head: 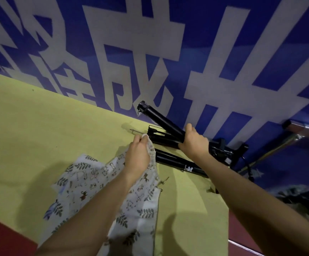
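Blue banner (223, 52) w/ big white characters is filling the whole bkgd, hanging right behind the table's far edge. Yellow-green table (39, 126) is taking up the left & middle, and a red strip (2, 233) is showing past its near-left corner. White patterned cloth (87, 182) (leaves, little animals) is lying crumpled on the table in front of me, partly under my left forearm, its top end rising toward the stand. Black folding stand (168, 140) is lying at the table's far-right edge, just beside the banner. It's several tubes bundled together: a tilted tube (161, 119) is pointing up & away w/ its capped end off the table, while a logo tube (183, 164) w/ a white mark is lying flat nearer to me.

My right hand (194, 143) is clamping tight round the tilted tube approx. mid-length, fingers curled over it. My left hand (138, 156) is bunching the cloth's top end, fingers curled on the fabric, holding it right by the lower tubes; can't tell if fabric & tubes are touching. Small metal clips (162, 183) are lying on the table just right of the cloth, near my left forearm.
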Demonstrator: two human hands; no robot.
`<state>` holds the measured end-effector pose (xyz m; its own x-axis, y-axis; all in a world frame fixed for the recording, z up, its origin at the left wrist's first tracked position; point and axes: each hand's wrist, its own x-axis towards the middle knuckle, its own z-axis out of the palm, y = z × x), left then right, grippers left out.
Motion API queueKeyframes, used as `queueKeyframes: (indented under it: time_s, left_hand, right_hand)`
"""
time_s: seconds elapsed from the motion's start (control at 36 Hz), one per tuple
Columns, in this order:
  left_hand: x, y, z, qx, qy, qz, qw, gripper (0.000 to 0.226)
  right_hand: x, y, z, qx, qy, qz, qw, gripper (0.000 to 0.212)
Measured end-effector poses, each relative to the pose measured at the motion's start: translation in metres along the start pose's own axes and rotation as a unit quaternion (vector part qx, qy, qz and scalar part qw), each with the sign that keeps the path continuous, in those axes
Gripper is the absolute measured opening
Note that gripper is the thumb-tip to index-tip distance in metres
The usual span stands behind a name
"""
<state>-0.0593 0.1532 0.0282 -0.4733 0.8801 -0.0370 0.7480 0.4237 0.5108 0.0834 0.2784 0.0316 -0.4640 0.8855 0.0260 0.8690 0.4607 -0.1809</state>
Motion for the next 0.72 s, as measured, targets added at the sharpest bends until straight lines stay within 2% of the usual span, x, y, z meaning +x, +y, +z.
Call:
queueKeyframes:
  time_s: [0.11,0.22,0.33,0.44,0.58,0.72]
  left_hand:
    - [-0.010,0.004,-0.009,-0.035,0.024,0.000,0.999,0.054]
    - [-0.025,0.005,-0.016,-0.058,0.029,0.009,0.998,0.049]
    - [-0.040,0.002,-0.020,-0.065,0.015,0.036,0.997,0.060]
    - [-0.054,-0.001,-0.024,-0.086,-0.008,0.045,0.995,0.076]
    - [-0.066,-0.003,-0.029,-0.124,-0.033,0.029,0.991,0.086]
    - [-0.073,-0.010,-0.035,-0.160,-0.041,0.000,0.986,0.095]
  right_hand:
    - [-0.020,-0.002,-0.018,0.022,0.007,0.002,1.000,0.050]
    - [-0.047,0.001,-0.028,0.024,0.020,-0.002,1.000,0.042]
    - [-0.077,-0.002,-0.036,0.039,0.025,0.025,0.999,0.057]
    - [-0.100,-0.004,-0.043,0.050,0.006,0.025,0.998,0.049]
    - [-0.128,-0.001,-0.047,0.099,-0.004,0.028,0.995,0.052]
    - [-0.150,0.007,-0.044,0.066,0.006,0.041,0.997,0.049]
